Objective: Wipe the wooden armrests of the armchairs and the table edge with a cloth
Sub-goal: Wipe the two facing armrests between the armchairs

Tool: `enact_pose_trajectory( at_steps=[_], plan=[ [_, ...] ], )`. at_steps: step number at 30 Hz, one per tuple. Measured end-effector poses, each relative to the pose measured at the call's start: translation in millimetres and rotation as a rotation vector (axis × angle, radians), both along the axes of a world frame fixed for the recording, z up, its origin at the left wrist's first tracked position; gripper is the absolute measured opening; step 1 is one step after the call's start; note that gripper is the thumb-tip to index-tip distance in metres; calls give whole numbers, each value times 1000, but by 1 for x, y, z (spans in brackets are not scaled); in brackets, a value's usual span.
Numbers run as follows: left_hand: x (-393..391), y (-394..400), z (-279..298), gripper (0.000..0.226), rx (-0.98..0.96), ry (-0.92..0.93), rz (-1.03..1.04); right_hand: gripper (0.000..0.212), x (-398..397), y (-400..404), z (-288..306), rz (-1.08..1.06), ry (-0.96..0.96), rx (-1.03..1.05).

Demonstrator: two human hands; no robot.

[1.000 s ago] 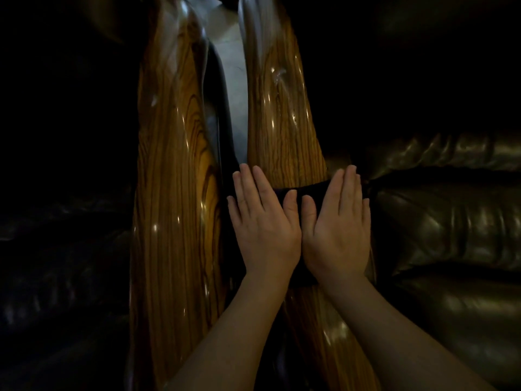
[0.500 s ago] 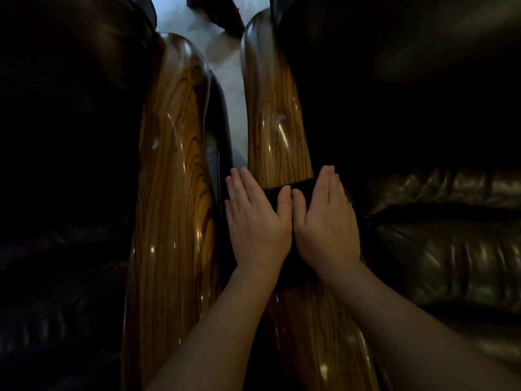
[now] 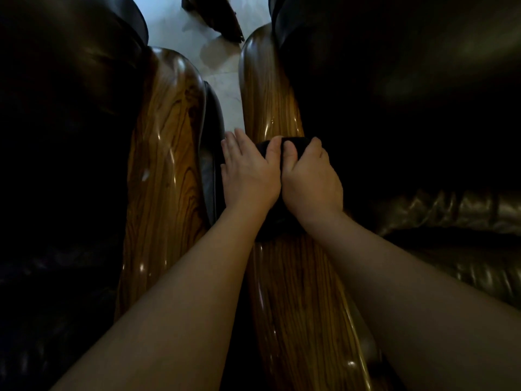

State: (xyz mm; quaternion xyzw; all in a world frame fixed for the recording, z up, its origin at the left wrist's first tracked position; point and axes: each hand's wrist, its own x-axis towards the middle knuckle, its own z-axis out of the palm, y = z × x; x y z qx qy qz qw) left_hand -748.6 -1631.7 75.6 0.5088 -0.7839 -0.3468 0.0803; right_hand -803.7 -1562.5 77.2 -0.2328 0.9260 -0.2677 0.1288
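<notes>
Two glossy wooden armrests run side by side away from me. On the right armrest (image 3: 270, 108) lies a dark cloth (image 3: 296, 142), mostly hidden under my hands. My left hand (image 3: 249, 176) presses on the cloth's left side, its fingers reaching over the armrest's inner edge. My right hand (image 3: 310, 179) sits beside it, fingers curled over the cloth's right side. The thumbs touch. The left armrest (image 3: 166, 170) is bare and shiny.
Dark leather cushions (image 3: 451, 215) flank both armrests. A narrow gap between the chairs shows pale floor (image 3: 225, 88). A dark wooden piece (image 3: 222, 21) stands on the floor at the top.
Both hands have slid the cloth farther along the right armrest, away from me. The flat fingers have curled down around the cloth, and more of the armrest's far end shows.
</notes>
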Motion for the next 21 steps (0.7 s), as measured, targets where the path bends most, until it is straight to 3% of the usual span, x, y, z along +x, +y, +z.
enact_pose_trajectory(
  at_steps=[12,21],
  plan=[
    [-40,-46,-2,83,14,-28,35,58,-34,-46,2,-83,36,21],
    [-10,-10,-2,83,18,-9,57,54,-8,-13,7,-16,40,10]
  ],
)
